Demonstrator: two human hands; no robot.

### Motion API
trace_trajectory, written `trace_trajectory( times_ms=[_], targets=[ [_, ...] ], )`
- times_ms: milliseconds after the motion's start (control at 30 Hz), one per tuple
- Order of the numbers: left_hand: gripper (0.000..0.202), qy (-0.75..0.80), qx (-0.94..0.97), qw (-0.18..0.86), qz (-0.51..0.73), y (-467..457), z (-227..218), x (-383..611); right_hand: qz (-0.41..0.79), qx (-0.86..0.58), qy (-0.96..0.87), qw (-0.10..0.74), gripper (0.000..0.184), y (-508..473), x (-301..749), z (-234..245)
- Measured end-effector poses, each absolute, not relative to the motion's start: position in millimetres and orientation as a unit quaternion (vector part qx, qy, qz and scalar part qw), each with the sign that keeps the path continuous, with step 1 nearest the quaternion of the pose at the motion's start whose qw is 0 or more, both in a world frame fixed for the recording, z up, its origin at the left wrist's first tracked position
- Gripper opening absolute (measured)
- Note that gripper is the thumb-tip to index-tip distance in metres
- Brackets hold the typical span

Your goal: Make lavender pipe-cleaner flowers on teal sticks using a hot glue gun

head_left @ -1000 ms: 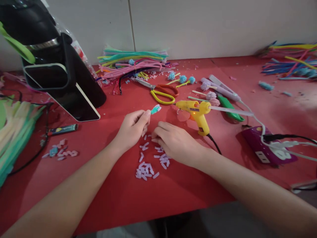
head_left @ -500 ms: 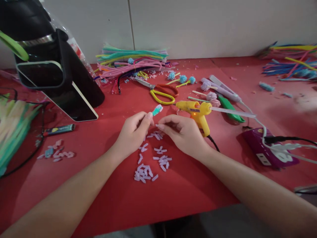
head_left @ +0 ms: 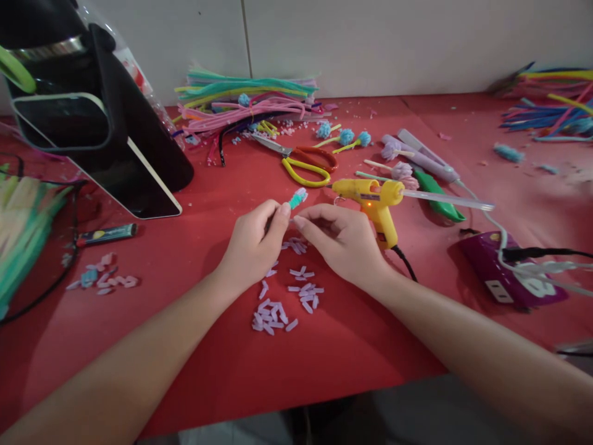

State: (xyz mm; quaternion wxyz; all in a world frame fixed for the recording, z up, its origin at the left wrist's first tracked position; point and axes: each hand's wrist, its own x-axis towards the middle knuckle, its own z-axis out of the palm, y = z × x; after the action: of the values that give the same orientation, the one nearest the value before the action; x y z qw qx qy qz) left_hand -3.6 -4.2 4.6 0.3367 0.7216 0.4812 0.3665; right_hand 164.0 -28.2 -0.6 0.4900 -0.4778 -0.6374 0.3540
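My left hand (head_left: 257, 244) pinches a small teal pipe cleaner flower piece (head_left: 298, 198) between thumb and forefinger, its pale lilac tip pointing up and away. Close beside it, my right hand (head_left: 340, 241) has thumb and forefinger pressed together near my left fingertips; whatever is between them is too small to make out. Beneath and nearer to me lie short lilac pipe cleaner pieces, among them a pile (head_left: 269, 316) and a looser cluster (head_left: 309, 296). Just right of my right hand rests a yellow hot glue gun (head_left: 370, 193) with a clear glue stick in its back and an orange light lit.
Scissors (head_left: 306, 170) with red and yellow handles lie beyond my hands. A black bottle (head_left: 157, 142) with a phone against it stands left. Pipe cleaner bundles (head_left: 250, 111) lie by the wall. A purple power box (head_left: 491, 272) with cables, a lilac hot iron (head_left: 428, 161) and a marker-like tube (head_left: 107, 235) lie around.
The camera view has shifted slightly. My right fingertips have moved up and closer to the teal piece, which stays in my left hand.
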Motion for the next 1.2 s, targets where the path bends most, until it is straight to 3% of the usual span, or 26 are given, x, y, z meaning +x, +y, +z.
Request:
trace_trajectory(
  times_ms=[333,567,800,1200],
  targets=[
    [0.036,0.457,0.762,0.296,0.352,-3.3,4.7,-4.1,0.397,-0.465,-0.609,0.505,0.018,-28.5,162.2,-1.2],
    [0.036,0.436,0.754,0.349,0.346,-4.2,6.4,-7.3,0.509,-0.423,-0.577,0.479,0.033,-25.4,164.8,4.0],
    [0.035,0.432,0.733,0.388,0.356,-4.4,8.3,-6.4,0.595,-0.374,-0.532,0.472,0.030,-22.8,166.5,-4.6],
    [0.043,0.432,0.669,0.468,0.382,1.2,4.3,-9.8,0.432,-0.480,-0.516,0.563,0.020,-23.0,179.8,1.7]
  ],
)
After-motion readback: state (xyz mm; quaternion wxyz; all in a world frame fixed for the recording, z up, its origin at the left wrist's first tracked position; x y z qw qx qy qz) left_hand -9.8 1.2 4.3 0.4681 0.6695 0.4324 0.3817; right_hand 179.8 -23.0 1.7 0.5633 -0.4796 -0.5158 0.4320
